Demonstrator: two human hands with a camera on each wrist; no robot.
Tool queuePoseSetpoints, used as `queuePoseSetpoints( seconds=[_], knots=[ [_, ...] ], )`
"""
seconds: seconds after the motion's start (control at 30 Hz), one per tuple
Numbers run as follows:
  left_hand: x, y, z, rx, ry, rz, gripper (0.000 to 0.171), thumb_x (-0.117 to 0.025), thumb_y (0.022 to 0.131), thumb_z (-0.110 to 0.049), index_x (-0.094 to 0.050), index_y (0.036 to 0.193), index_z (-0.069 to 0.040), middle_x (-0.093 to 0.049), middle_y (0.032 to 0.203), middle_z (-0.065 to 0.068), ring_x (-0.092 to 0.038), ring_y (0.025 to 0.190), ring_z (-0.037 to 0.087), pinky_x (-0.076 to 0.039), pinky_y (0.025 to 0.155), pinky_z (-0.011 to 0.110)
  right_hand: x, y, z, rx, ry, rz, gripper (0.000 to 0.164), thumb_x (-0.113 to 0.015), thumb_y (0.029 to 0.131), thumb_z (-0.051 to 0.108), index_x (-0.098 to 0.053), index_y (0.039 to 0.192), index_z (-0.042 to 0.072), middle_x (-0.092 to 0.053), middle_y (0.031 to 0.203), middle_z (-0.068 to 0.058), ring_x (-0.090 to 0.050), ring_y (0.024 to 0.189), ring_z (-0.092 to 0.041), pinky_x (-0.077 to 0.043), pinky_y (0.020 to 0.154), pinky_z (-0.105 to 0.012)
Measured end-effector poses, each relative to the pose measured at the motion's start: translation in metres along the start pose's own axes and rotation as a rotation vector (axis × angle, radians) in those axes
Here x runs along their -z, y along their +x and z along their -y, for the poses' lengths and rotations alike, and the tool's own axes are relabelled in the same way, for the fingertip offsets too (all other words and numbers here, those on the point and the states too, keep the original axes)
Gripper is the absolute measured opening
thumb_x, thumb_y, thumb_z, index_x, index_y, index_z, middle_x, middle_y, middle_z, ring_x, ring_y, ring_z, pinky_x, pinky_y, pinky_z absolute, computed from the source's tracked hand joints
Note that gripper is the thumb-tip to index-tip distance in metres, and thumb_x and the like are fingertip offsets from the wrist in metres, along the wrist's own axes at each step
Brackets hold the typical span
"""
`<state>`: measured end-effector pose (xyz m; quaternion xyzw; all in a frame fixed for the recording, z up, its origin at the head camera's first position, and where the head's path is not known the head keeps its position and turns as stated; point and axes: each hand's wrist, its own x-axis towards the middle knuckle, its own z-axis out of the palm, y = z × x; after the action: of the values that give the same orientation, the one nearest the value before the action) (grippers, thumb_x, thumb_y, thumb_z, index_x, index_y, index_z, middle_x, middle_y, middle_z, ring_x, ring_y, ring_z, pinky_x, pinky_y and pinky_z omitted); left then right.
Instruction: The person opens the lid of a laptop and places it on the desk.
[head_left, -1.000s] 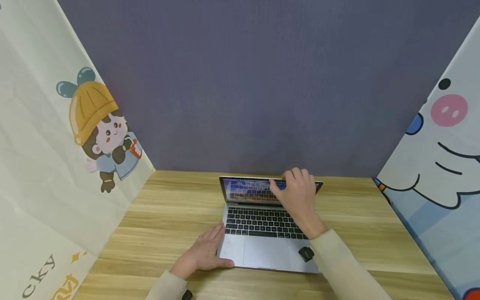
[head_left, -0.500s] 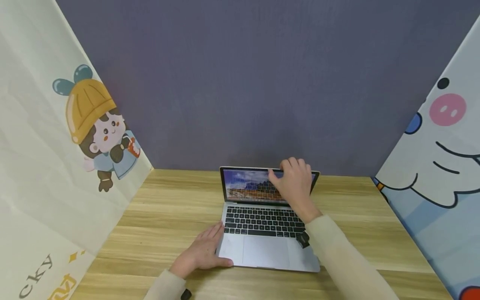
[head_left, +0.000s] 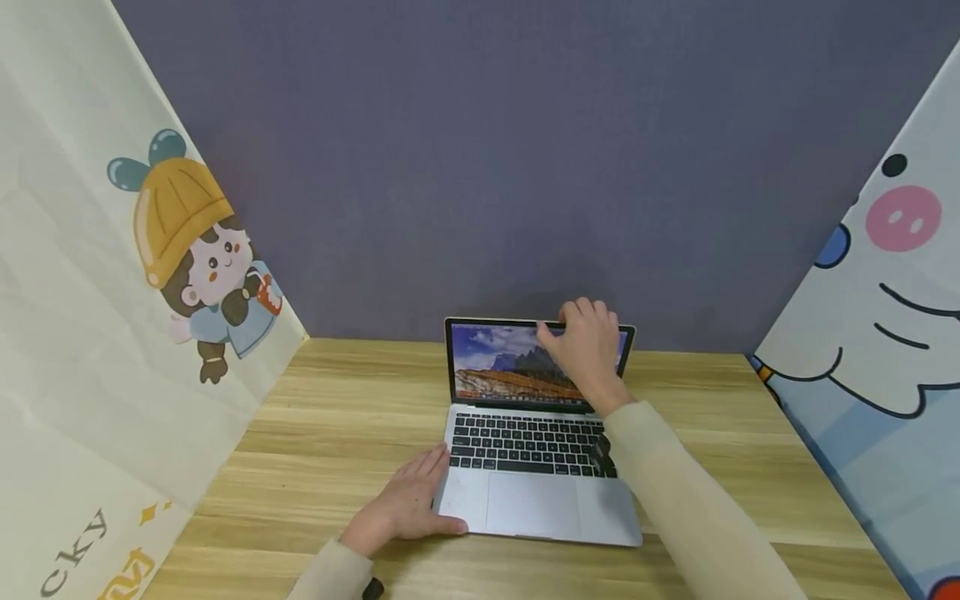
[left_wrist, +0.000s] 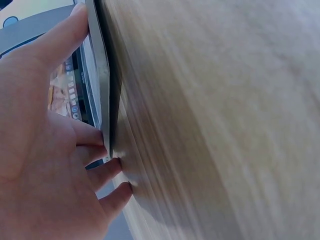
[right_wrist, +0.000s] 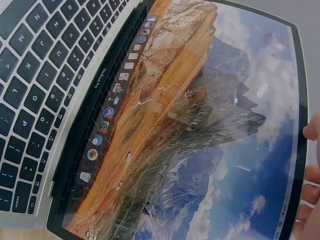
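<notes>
An opened silver laptop [head_left: 532, 504] with black keys lies on the wooden table, its lit screen [head_left: 495, 358] showing a mountain desktop picture. My right hand [head_left: 588, 346] pinches the top edge of that screen, thumb on the front and fingers behind; the right wrist view shows the fingertips [right_wrist: 311, 192] at the edge. At the laptop's left front corner rests my left hand [head_left: 412, 500], thumb along the front edge and fingers against the left side. Seen from the left wrist, the fingers [left_wrist: 107, 172] lie relaxed along the base, their tips down at the table.
The wooden table [head_left: 330, 433] extends on both sides of the laptop. A dark grey panel [head_left: 450, 167] stands close behind the screen. Cartoon-printed sheets hang at the left [head_left: 67, 292] and right [head_left: 900, 350].
My right hand has raised the laptop screen up and back, so more of the desktop picture shows. The left hand has stayed at the base's corner.
</notes>
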<state>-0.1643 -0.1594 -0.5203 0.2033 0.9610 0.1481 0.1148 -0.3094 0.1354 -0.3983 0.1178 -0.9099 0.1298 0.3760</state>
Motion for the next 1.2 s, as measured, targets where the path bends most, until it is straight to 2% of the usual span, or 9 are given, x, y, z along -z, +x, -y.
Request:
queuePoseSetpoints(
  seconds=[0.17,0.47,0.97,1.2],
  knots=[
    [0.001,-0.001,-0.002,0.003,-0.011,-0.001,0.123,-0.07,0.076,-0.077,-0.028,0.157,0.005,-0.023,0.165,0.022,-0.027,0.149,0.041,-0.028,0.118,0.061,-0.004,0.006,0.0,-0.015,0.005,0.033,0.035,-0.071,0.093,0.039,-0.061,0.081,0.008,-0.058,0.083,-0.009,-0.047,0.076,-0.03,-0.039,0.068,-0.045],
    [-0.005,-0.003,0.0,0.008,-0.011,-0.002,0.123,-0.068,0.075,-0.079,-0.029,0.157,0.003,-0.024,0.165,0.021,-0.028,0.149,0.041,-0.029,0.117,0.06,-0.014,0.008,-0.003,-0.037,0.006,0.058,0.035,-0.07,0.095,0.041,-0.063,0.085,0.007,-0.059,0.087,-0.01,-0.049,0.08,-0.031,-0.042,0.071,-0.046],
    [-0.002,-0.004,-0.002,0.008,-0.016,-0.012,0.122,-0.07,0.075,-0.077,-0.028,0.157,0.004,-0.023,0.165,0.022,-0.028,0.149,0.042,-0.028,0.118,0.06,-0.028,0.02,-0.006,-0.06,-0.031,0.088,0.037,-0.067,0.097,0.043,-0.065,0.088,0.007,-0.061,0.091,-0.011,-0.051,0.085,-0.032,-0.044,0.075,-0.047],
    [-0.001,-0.004,-0.001,0.006,-0.022,-0.016,0.122,-0.07,0.075,-0.076,-0.029,0.157,0.004,-0.023,0.165,0.022,-0.028,0.149,0.042,-0.028,0.118,0.061,-0.035,0.022,-0.01,-0.052,-0.02,0.066,0.037,-0.068,0.097,0.042,-0.066,0.088,0.006,-0.061,0.09,-0.011,-0.051,0.083,-0.032,-0.045,0.074,-0.047]
  ],
)
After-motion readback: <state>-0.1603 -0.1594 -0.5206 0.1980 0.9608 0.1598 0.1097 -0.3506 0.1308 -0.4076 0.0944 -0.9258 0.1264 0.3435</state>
